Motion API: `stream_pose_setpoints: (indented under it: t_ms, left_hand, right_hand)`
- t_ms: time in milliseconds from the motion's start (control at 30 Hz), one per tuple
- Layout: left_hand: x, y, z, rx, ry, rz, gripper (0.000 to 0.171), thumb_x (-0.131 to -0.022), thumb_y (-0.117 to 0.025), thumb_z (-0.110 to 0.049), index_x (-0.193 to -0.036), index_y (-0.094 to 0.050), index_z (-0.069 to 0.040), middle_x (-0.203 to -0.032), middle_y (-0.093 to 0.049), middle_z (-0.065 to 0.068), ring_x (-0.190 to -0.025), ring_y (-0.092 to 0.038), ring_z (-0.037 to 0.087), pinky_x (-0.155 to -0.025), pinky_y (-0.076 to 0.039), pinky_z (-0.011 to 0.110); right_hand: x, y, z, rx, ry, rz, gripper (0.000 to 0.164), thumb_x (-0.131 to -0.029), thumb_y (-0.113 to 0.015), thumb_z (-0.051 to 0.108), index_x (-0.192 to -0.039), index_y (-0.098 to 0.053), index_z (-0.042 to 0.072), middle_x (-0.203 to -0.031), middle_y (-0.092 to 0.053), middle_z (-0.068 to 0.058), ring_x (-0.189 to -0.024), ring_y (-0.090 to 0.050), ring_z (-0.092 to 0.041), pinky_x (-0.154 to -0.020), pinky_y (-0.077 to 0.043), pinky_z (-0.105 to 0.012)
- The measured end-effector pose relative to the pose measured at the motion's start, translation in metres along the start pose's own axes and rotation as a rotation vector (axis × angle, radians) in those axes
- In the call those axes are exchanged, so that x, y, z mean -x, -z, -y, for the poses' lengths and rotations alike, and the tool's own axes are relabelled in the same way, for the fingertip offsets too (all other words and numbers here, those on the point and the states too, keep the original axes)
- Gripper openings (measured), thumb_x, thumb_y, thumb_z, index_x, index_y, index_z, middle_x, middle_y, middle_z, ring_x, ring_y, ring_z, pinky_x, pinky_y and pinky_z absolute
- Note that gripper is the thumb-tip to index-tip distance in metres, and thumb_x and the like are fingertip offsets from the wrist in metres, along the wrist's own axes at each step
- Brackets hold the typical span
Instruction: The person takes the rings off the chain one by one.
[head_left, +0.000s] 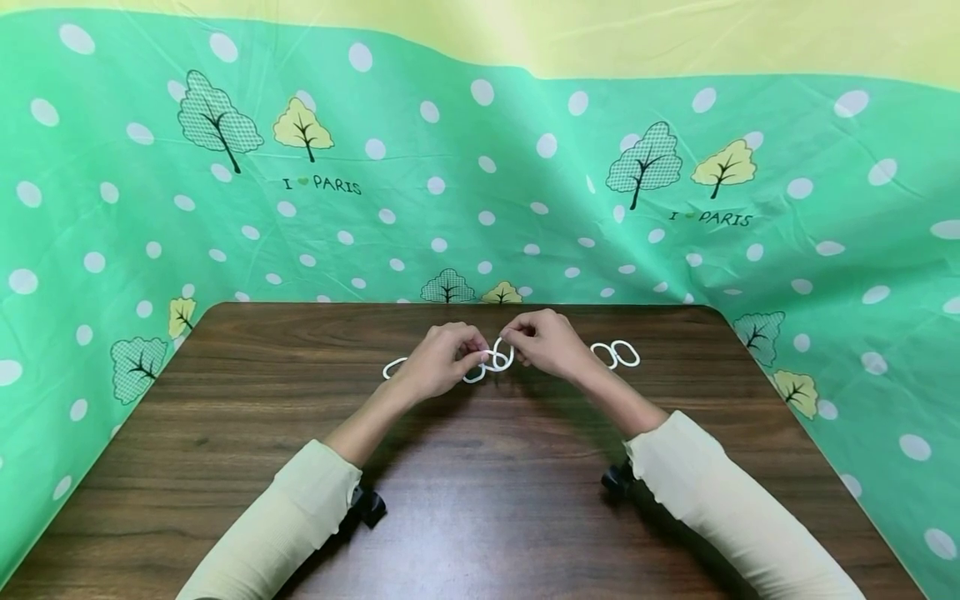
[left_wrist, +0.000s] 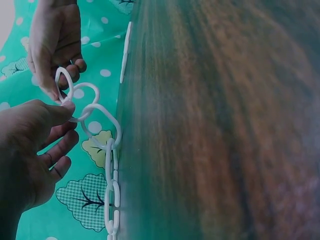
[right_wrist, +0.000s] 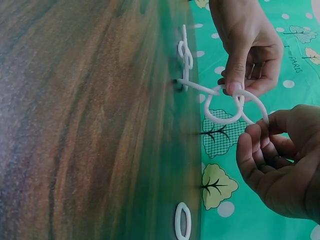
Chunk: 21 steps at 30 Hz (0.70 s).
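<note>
Above the back part of the table, both hands hold white oval links that resemble plastic chain rings. My left hand (head_left: pixel 438 362) pinches a link (right_wrist: pixel 220 121) between thumb and fingertips. That link hooks through another, from which a joined white chain (left_wrist: pixel 108 175) runs down to the table on the left; my left hand hides part of it in the head view. My right hand (head_left: pixel 551 343) pinches a further link (right_wrist: pixel 260 104) by its edge, against the left hand's fingertips. Whether this link passes through the left hand's link is hard to tell.
On the wooden table (head_left: pixel 480 517), right of my right hand, lie two white links (head_left: pixel 637 357), touching or overlapping. A green dotted curtain (head_left: pixel 480 192) hangs behind the table's far edge. Dark wrist-camera mounts (head_left: pixel 369 505) sit beneath both sleeves.
</note>
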<state>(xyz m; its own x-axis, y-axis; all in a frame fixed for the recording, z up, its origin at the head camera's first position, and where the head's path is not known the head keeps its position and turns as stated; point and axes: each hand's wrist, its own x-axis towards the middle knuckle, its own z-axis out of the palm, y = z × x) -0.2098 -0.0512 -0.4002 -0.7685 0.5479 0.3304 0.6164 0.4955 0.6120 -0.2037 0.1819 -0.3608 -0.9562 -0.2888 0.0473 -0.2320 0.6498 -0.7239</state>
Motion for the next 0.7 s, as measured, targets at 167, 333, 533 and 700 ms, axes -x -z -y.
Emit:
stream_pose_setpoints:
  t_ms: [167, 333, 533, 700]
  left_hand:
    - [-0.0002, 0.0003, -0.0018, -0.015, -0.015, 0.004, 0.005, -0.104, -0.081, -0.010, -0.105, -0.080, -0.005, -0.100, -0.079, 0.007, -0.092, -0.072, 0.017, -0.085, -0.062, 0.033]
    - [-0.0004, 0.0012, -0.0043, -0.012, -0.040, 0.004, 0.006, -0.103, -0.082, -0.010, -0.104, -0.080, -0.004, -0.098, -0.079, 0.007, -0.090, -0.071, 0.016, -0.082, -0.060, 0.029]
    - [-0.0003, 0.0005, -0.0044, 0.002, -0.068, 0.007, 0.004, -0.102, -0.082, -0.006, -0.099, -0.080, -0.006, -0.096, -0.078, 0.007, -0.086, -0.070, 0.014, -0.078, -0.059, 0.026]
    - [-0.0007, 0.0022, -0.0061, 0.009, -0.073, 0.038, 0.002, -0.104, -0.080, -0.005, -0.102, -0.080, -0.003, -0.098, -0.078, 0.008, -0.086, -0.070, 0.015, -0.077, -0.059, 0.025]
  right_hand:
    - [-0.0005, 0.0019, 0.0041, 0.003, -0.030, 0.006, 0.027, -0.109, -0.067, 0.021, -0.111, -0.085, 0.001, -0.081, -0.079, -0.018, -0.065, -0.069, -0.013, -0.067, -0.058, -0.028]
    - [-0.0012, 0.0018, 0.0044, -0.007, -0.056, -0.005, 0.025, -0.106, -0.068, 0.020, -0.106, -0.086, 0.002, -0.078, -0.078, -0.016, -0.063, -0.070, -0.012, -0.067, -0.059, -0.027]
    - [-0.0020, 0.0011, 0.0036, -0.028, -0.096, -0.015, 0.026, -0.102, -0.067, 0.018, -0.102, -0.085, 0.000, -0.073, -0.077, -0.009, -0.063, -0.070, -0.012, -0.067, -0.062, -0.029]
    - [-0.0016, 0.0013, 0.0034, -0.072, -0.124, -0.013, 0.026, -0.101, -0.066, 0.015, -0.104, -0.085, -0.003, -0.073, -0.077, -0.008, -0.065, -0.072, -0.013, -0.075, -0.068, -0.045]
